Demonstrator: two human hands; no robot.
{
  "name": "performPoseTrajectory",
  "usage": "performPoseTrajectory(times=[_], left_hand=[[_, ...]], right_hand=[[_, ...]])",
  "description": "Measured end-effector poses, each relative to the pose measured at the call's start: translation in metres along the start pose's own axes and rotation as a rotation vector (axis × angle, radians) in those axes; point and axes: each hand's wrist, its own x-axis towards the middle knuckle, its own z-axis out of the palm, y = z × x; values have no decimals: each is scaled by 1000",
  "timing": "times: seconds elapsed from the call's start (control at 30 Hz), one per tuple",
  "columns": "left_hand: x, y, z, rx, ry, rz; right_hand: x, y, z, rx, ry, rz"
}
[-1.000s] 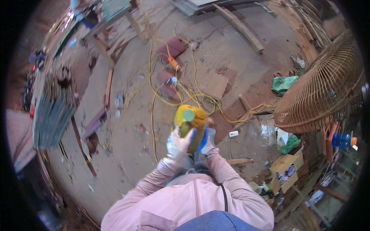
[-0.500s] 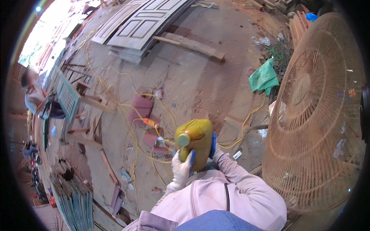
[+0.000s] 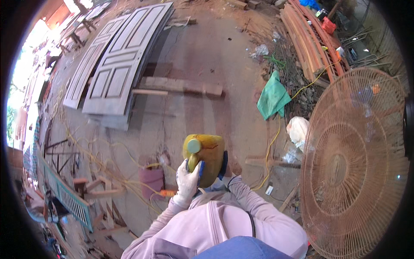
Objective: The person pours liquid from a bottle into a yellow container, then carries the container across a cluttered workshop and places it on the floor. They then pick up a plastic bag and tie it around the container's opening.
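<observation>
A yellow plastic jug [image 3: 210, 151] with a pale green cap [image 3: 194, 146] is held in front of my body, its cap side facing up toward me. Dark reddish streaks mark its upper surface. My left hand [image 3: 188, 178], in a white glove with blue fingers, is closed around the jug's handle just below the cap. Against the jug's right side presses my right hand [image 3: 224, 167]; its blue-palmed glove is partly hidden behind the jug. Pinkish sleeves cover both forearms.
A large round fan [image 3: 338, 170] with a dusty guard stands close on my right. Panelled wooden doors [image 3: 113, 77] lie ahead left, beside planks [image 3: 185, 85]. Yellow cords [image 3: 269, 166] trail over the floor. A green cloth [image 3: 274, 97] and stacked timber [image 3: 302, 41] lie far right.
The view has swung left-to-right across the scene, with the doors now nearer and more of the timber showing. Both hands keep hold of the jug, which appears slightly further left.
</observation>
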Motion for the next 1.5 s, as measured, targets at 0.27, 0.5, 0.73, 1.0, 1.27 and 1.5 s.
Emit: performPoseTrajectory(times=[0.27,0.5,0.73,1.0,1.27,1.5], left_hand=[[120,34,-3,54,-126,-8],[301,83,82,60,-354,34],[448,152,196,114,-463,-149],[535,193,259,-45,-475,-159],[704,218,314,489,-420,110],[887,267,365,487,-434,223]], right_hand=[[124,-32,-31,-620,140,-496],[221,-146,79,-4,227,-428],[312,-303,74,46,329,-492],[409,-403,16,-627,556,-712],[485,-524,192,126,304,-420],[641,-616,131,-559,389,-626]])
